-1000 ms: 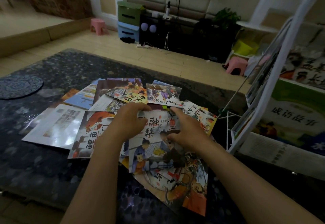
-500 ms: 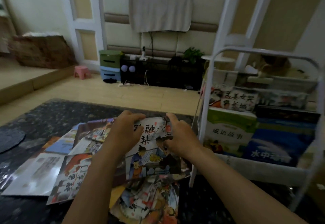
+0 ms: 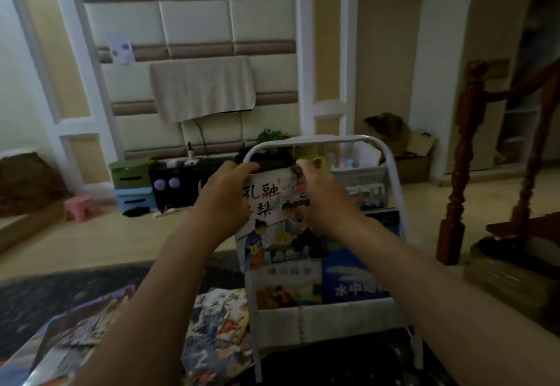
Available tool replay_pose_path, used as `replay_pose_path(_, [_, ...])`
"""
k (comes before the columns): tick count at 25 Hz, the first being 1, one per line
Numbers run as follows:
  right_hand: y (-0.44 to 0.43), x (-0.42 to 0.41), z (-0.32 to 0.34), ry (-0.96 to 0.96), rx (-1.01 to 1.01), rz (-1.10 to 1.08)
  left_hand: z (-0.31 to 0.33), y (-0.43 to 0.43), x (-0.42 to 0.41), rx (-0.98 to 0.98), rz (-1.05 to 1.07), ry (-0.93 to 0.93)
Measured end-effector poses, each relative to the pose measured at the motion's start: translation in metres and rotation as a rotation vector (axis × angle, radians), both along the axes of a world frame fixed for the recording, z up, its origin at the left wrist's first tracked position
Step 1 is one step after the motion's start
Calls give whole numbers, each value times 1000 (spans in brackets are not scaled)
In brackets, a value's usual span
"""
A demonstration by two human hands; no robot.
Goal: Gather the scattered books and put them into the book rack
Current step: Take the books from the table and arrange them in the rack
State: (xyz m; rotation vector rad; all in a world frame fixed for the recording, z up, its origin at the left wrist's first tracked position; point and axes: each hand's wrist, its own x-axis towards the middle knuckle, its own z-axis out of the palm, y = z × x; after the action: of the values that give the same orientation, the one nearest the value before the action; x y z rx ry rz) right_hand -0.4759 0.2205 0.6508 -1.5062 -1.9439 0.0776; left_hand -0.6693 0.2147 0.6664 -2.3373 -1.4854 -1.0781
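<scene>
Since a second ago the picture book [image 3: 281,234] has come up off the dark table [image 3: 36,303] and across to the white rack [image 3: 333,322]. The view has swung round with it.

The table carries the other scattered books [image 3: 212,334] at lower left. The rack stands just beside them, with a green book [image 3: 288,282] and a blue book [image 3: 354,279] already in its front tier.

The picture book is held upright against the rack's upper part, long axis vertical, title at the top, cover towards the person. Its lower edge may already be behind the green book, but blur hides that.

The left hand [image 3: 225,200] grips the top left corner and the right hand [image 3: 325,200] the top right, fingers curled over the upper edge.

It looks thin, light and floppy, with a glossy cover likely to slip. Holding both top corners should keep it flat while it slides down.
</scene>
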Motion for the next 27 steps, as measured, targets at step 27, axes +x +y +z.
replay_pose_path(27, [101,138,-49,-709,466,-321,-55,127,135,132,-65,362])
